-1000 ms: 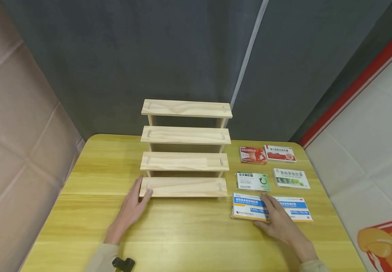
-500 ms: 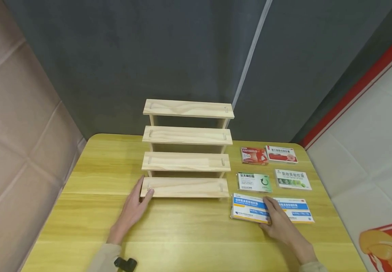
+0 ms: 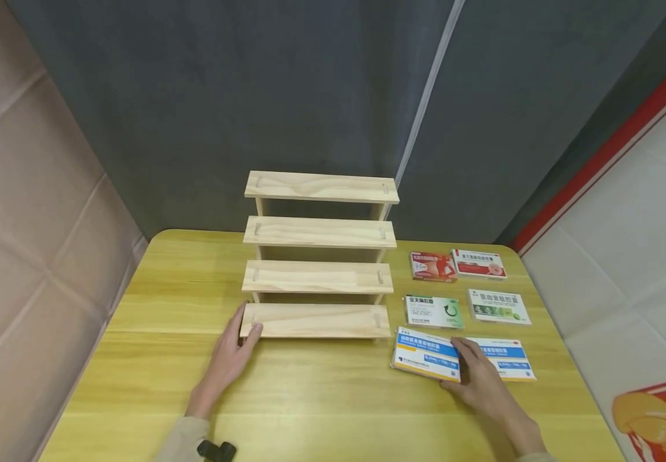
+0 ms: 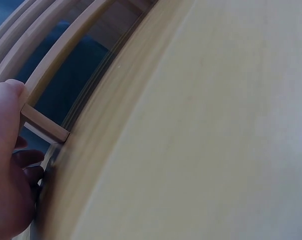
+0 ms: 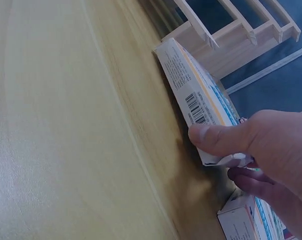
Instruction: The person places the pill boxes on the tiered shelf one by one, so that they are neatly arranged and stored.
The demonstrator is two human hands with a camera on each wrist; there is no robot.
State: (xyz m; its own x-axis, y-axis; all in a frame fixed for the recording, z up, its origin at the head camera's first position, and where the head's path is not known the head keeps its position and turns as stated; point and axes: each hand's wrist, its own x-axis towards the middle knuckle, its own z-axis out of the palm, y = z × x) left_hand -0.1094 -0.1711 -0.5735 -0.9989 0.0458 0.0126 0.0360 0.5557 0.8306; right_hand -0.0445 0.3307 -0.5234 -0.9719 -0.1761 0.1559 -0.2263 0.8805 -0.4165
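Blue-and-white carton (image 3: 425, 353) was near right on the tabletop (image 3: 310, 404), right hand (image 3: 481, 383) pinching its right end; couldn't tell if fully lifted. Twin carton (image 3: 511, 359) lay just right, partly hidden by that hand. Left hand (image 3: 230, 355) gripped the wooden rack (image 3: 315, 321) at the left end of its lowest step. Main risk was the one-end pinch: carton could droop or twist, and that hand could bump its twin.

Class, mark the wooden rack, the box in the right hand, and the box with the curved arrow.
Wooden rack (image 3: 317, 277), head view, second board from the bottom.
Held box (image 5: 196, 106), right wrist view, barcode side.
Arrow box (image 3: 433, 312), head view, upper face.
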